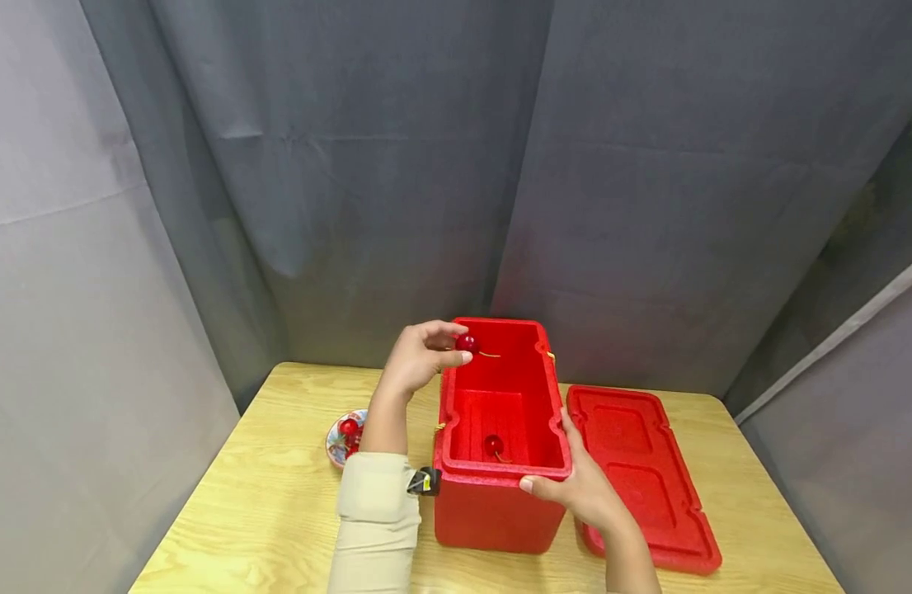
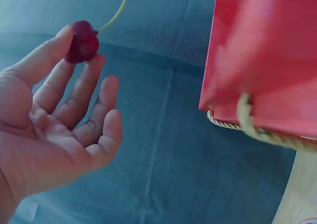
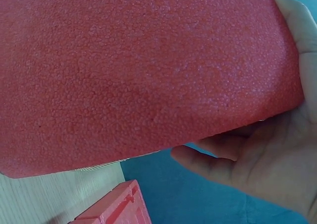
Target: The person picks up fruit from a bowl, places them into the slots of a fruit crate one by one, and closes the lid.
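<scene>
My left hand [image 1: 417, 360] is over the far left rim of a red foam box [image 1: 493, 518], pinching a dark red cherry [image 1: 467, 343] between thumb and fingertips. In the left wrist view this cherry [image 2: 83, 43] has a thin green stem pointing up and away, and the other fingers are loosely bent beneath. On the box floor, near its front wall, lies another cherry [image 1: 493, 445]. My right hand [image 1: 584, 485] grips the box's near right corner, with the thumb at the front rim and the fingers along the right side.
Left of the box, a small patterned bowl [image 1: 333, 456] with several cherries is partly hidden by my left forearm. The red lid [image 1: 652, 487] lies flat on the wooden table [image 1: 256, 495] to the right. Rope handles [image 2: 252, 127] hang on the box. Grey curtains [image 1: 397, 181] stand behind.
</scene>
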{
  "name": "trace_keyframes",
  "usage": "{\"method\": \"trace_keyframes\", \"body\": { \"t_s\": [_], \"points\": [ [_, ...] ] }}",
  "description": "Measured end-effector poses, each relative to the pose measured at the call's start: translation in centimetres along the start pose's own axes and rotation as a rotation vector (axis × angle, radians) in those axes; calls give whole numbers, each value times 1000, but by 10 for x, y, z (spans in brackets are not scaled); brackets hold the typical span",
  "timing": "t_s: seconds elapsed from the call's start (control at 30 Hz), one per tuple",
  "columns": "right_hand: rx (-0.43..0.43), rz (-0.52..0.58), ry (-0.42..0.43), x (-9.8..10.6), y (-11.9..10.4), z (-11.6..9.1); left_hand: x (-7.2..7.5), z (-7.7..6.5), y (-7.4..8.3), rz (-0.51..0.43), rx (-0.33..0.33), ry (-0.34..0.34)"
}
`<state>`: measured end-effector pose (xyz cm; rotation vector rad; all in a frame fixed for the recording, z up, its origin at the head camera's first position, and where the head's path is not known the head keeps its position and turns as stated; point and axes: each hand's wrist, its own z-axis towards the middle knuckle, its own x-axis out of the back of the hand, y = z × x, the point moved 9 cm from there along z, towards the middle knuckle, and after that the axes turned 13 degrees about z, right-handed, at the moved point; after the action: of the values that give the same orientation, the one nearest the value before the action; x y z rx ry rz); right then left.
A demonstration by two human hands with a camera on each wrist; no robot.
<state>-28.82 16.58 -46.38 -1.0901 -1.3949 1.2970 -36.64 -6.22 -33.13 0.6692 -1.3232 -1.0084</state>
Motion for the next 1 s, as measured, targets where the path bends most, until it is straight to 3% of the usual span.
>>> {"method": "trace_keyframes", "body": {
  "t_s": [0.2, 0.43, 0.63, 0.77, 1.0],
  "points": [
    [4, 19, -12, 1, -1, -2, -13, 22, 4, 3, 69, -89],
    [-1, 28, -18, 3, -3, -3, -42, 43, 1, 121, 95, -191],
    [-14, -10, 0, 4, -3, -2, -52, 58, -12, 208, 152, -180],
    [-12, 3, -4, 2, -3, 0, -54, 61, -22, 227, 214, -201],
    [-11, 23, -8, 0, -2, -1, -63, 54, -29, 271, 258, -345]
  ]
}}
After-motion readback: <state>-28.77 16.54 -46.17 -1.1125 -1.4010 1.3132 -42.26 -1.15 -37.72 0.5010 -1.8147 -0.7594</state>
